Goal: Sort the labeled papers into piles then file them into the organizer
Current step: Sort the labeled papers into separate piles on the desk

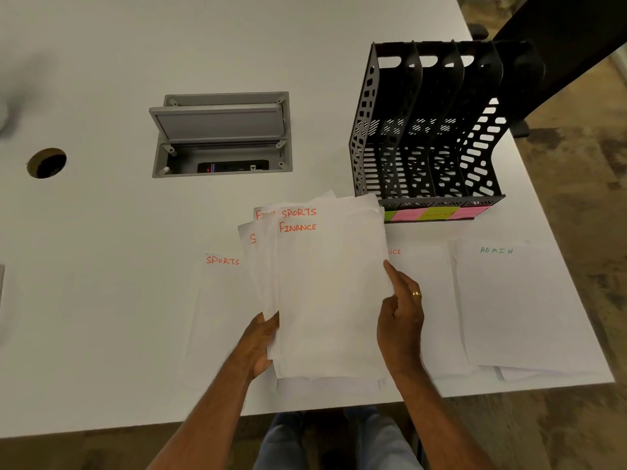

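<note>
I hold a fanned stack of white papers (pixel 325 293) above the table's front edge. My left hand (pixel 259 344) grips its lower left corner and my right hand (pixel 400 317) grips its right edge. The front sheet reads FINANCE, and SPORTS shows on the sheet just behind it. Flat on the table lie a SPORTS sheet (pixel 217 300) at the left, a pile ending in "NCE" (pixel 431 300) under my right hand, and an ADMIN pile (pixel 519 307) at the right. The black organizer (pixel 431 130) stands behind them, with pink and green labels (pixel 437 214) along its front.
A grey cable box (pixel 220 134) with its lid raised is set into the white table (pixel 101 300). A round cable hole (pixel 46 163) lies at the far left. The table's right edge runs just past the ADMIN pile. A dark chair back (pixel 570 35) stands behind the organizer.
</note>
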Action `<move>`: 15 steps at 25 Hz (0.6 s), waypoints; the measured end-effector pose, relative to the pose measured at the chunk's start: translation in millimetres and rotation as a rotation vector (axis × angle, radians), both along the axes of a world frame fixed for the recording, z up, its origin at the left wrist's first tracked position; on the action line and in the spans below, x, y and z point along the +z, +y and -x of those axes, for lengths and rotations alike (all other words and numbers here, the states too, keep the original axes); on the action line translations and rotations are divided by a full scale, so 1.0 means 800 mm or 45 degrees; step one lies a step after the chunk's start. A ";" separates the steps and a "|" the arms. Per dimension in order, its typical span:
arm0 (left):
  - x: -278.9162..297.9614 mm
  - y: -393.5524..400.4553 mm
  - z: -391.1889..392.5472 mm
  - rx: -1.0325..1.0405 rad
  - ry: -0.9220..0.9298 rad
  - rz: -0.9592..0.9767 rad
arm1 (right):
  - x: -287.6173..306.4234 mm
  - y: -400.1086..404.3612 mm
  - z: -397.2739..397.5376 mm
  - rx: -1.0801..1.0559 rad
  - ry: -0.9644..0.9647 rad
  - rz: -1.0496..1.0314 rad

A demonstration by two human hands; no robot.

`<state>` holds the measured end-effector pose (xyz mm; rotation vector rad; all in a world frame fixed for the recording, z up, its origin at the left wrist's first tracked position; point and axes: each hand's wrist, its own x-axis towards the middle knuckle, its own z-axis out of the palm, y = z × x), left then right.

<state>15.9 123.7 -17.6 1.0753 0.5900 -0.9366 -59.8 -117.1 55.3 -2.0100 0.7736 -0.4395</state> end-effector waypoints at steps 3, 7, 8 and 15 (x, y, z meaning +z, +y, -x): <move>-0.002 0.001 -0.005 0.002 -0.037 -0.037 | 0.005 -0.002 -0.006 -0.055 0.012 -0.241; -0.003 0.000 -0.012 0.026 -0.054 -0.093 | 0.013 -0.007 -0.020 -0.137 0.070 -0.444; -0.004 -0.001 -0.014 0.036 -0.045 -0.107 | 0.014 -0.008 -0.022 -0.099 0.091 -0.452; -0.004 0.003 -0.024 0.060 -0.115 -0.118 | 0.004 -0.021 -0.025 -0.107 0.118 -0.239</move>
